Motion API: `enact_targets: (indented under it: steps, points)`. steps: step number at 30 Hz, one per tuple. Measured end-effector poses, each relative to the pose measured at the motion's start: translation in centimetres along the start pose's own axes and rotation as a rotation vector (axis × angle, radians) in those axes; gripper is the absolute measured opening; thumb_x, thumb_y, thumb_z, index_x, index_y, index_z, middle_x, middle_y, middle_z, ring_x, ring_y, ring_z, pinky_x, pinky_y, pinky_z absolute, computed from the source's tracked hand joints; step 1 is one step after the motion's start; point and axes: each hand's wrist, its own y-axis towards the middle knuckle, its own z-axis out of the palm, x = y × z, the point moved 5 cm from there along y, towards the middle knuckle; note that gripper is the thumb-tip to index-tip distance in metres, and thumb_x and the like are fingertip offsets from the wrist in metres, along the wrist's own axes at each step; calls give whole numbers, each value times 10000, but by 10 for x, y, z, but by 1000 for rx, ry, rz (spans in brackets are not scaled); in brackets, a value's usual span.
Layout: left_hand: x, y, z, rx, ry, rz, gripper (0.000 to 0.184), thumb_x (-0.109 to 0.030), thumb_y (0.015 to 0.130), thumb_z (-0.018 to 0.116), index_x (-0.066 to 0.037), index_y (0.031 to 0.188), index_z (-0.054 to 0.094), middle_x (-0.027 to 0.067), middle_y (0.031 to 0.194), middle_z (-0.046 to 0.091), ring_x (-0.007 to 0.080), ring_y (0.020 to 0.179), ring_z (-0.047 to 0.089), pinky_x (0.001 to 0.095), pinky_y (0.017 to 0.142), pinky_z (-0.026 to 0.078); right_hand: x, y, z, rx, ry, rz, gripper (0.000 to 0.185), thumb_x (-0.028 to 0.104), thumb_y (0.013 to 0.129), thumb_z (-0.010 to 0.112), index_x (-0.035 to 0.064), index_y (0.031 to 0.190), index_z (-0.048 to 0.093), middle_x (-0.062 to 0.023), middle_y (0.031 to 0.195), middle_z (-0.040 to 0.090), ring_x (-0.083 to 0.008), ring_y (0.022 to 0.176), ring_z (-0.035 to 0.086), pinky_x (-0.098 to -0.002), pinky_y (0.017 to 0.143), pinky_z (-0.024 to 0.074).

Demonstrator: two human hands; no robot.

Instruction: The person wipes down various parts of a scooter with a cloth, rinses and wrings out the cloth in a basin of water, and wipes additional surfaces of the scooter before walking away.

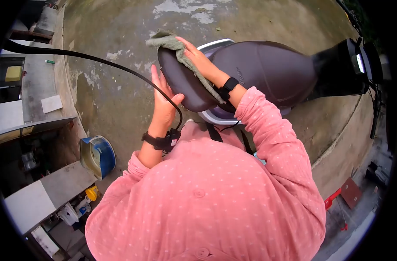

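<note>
My left hand (pixel 163 102) rests against the back of a dark brown padded backrest (pixel 181 80), fingers stretched upward and thumb apart along its near end. On the opposite face, my right hand (pixel 198 61) presses a grey-green cloth (pixel 167 41) to the padding, its fingers long and close together. One end of the cloth flops over the backrest's far end; the rest runs down under my palm and wrist. The backrest belongs to a scooter, whose brown seat (pixel 268 71) extends to the right.
A black cable (pixel 98 58) arcs from the left edge to a strap on my left wrist. The scooter's handlebar (pixel 376 104) is at far right. A blue-and-white tub (pixel 100 156) stands by the left wall. A red-handled dustpan (pixel 350 191) lies lower right.
</note>
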Motion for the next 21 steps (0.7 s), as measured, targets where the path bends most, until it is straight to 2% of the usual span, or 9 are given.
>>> enact_targets:
  steps: [2,4,6,9,12,14,16,19,21]
  points:
    - [0,2,2,29,91,-31,1167,-167,601,790,-96,1406,-52,151,1429,154,269,1301,224,380,1042,249,-36,-27,5,-72,526,416,377,198,928,379,69,1282,404,-103,1254,450,-166,1150,429,-283,973,339]
    - [-5,2,4,39,111,-27,1145,-191,610,788,-94,1408,-27,153,1403,225,270,1275,282,384,1028,276,-43,-69,12,135,472,613,414,225,945,351,16,1302,345,-61,1196,489,-113,1032,488,-249,897,399]
    - [-5,1,0,67,13,-108,1151,-206,608,790,-93,1407,-30,152,1370,291,274,1237,348,382,1010,304,-9,-110,12,-66,803,742,435,212,954,301,-22,1321,293,-93,1273,427,-151,1153,419,-256,968,331]
    - [-5,-1,-5,88,-6,-160,1201,-226,581,811,-137,1409,-55,145,1344,336,272,1211,384,373,1003,314,40,-133,1,-35,275,446,492,218,933,303,-29,1351,225,-158,1416,199,-256,1338,118,-339,1076,120]
    - [0,0,-13,135,-9,-173,1234,-236,561,825,-167,1409,-70,141,1352,330,269,1217,378,367,1006,309,85,-104,4,132,-215,242,523,254,852,464,-26,1282,362,-220,1377,229,-370,1304,177,-409,1060,155]
    - [1,2,-17,206,-38,-157,1240,-217,549,834,-164,1411,-56,134,1363,322,259,1227,368,359,1013,295,93,-75,6,193,-275,225,511,256,804,521,3,1239,434,-243,1363,235,-401,1280,211,-430,1048,179]
    - [0,8,-26,220,-58,-174,1120,-139,602,799,-131,1413,27,132,1353,335,245,1217,383,350,996,324,88,-51,9,146,-451,123,459,197,808,507,90,1251,459,-269,1369,237,-415,1277,224,-421,1036,218]
    - [-10,21,-81,-177,162,-101,376,58,761,521,40,1135,491,119,1131,550,215,1052,537,306,896,424,75,-19,-1,171,-283,209,401,165,855,474,86,1248,461,-240,1331,338,-334,1257,315,-358,1012,269]
    - [-46,17,-124,-585,280,183,252,99,747,433,38,974,524,121,988,588,195,898,568,285,785,460,66,-16,-19,63,102,484,360,192,905,452,1,1210,466,-135,1191,516,-192,1101,489,-281,930,362]
